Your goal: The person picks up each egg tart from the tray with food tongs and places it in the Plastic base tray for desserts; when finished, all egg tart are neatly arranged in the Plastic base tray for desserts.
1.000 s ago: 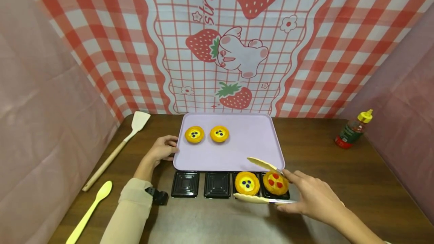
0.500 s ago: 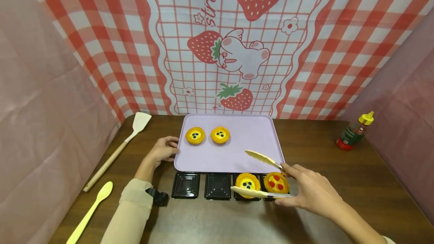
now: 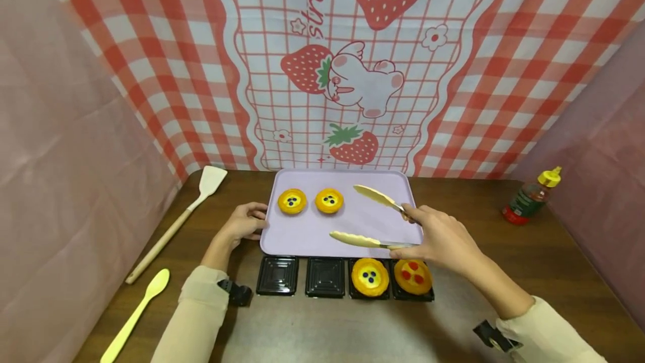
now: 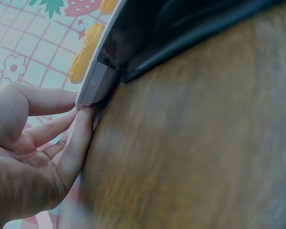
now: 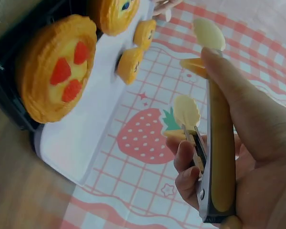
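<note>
My left hand (image 3: 244, 223) holds the left rim of a lilac tray (image 3: 302, 237); the left wrist view shows thumb and fingers pinching its edge. Two egg tarts with blue berries, a left one (image 3: 291, 201) and a right one (image 3: 330, 200), sit on the tray. Above the tray's right half, my right hand (image 3: 445, 242) grips a pair of tongs (image 3: 355, 238), their cream tips spread apart with nothing between them. In front of the tray, a blue-berry tart (image 3: 370, 278) and a red-topped tart (image 3: 413, 277) each sit in a black plastic holder.
Two bare black holders, one left (image 3: 277, 275) and one right (image 3: 326, 277), complete the front row. A white spatula (image 3: 210, 181) and a yellow spoon (image 3: 136, 315) lie at the left. A sauce bottle (image 3: 529, 200) stands far right. Checked cloth hangs behind.
My right hand has carried the spread tongs from over the blue-berry tart in the front row up and away over the tray. My left hand stays at the tray's rim.
</note>
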The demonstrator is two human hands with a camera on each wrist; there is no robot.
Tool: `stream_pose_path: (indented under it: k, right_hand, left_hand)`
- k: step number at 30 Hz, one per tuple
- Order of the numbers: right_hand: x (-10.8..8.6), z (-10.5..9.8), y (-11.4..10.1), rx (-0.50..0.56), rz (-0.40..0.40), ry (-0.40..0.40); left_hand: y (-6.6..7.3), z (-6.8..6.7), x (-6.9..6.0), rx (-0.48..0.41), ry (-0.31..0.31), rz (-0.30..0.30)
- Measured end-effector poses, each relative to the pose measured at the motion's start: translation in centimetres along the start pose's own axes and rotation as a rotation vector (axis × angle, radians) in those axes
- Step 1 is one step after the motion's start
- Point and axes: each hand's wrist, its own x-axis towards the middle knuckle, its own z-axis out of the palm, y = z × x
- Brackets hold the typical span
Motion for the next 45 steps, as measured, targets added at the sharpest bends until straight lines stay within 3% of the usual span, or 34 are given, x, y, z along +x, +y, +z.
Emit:
stream_pose_path:
  k: [12, 20, 32, 45]
  right_hand:
    - [5.9, 2.7, 0.0, 0.011, 0.023, -0.044]
    - [8.4, 4.1, 0.3, 0.046, 0.035, -0.101]
    - [9.8, 5.8, 0.3, 0.064, 0.06, -0.172]
    - [9.8, 6.3, 0.3, 0.057, 0.093, -0.217]
  left_hand:
    - [0.0, 0.0, 0.1, -0.017, 0.003, 0.0]
    - [-0.4, 0.2, 0.1, -0.019, 0.0, -0.003]
    - [-0.1, 0.0, 0.1, 0.003, 0.005, 0.001]
    - [0.0, 0.1, 0.0, -0.006, -0.012, 0.005]
